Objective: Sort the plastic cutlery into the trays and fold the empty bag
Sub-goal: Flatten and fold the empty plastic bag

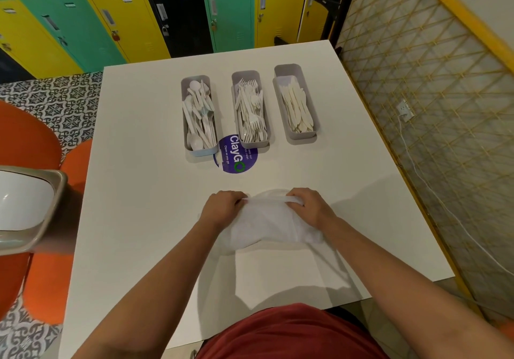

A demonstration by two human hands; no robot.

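Both hands pinched the white bag's far edge: the left hand [222,208] and right hand [308,205] each held a narrow grip on the bag [267,227], which lay crumpled on the table [144,191] near its front edge. Bare tabletop lay on either side. Beyond stood three trays [296,105] of sorted cutlery [251,113].

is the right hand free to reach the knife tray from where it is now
Probably not yet: the right hand grips the plastic bag together with the left hand. The path itself looks clear, only bare table lies between it and the knife tray, so it would need to let go first.
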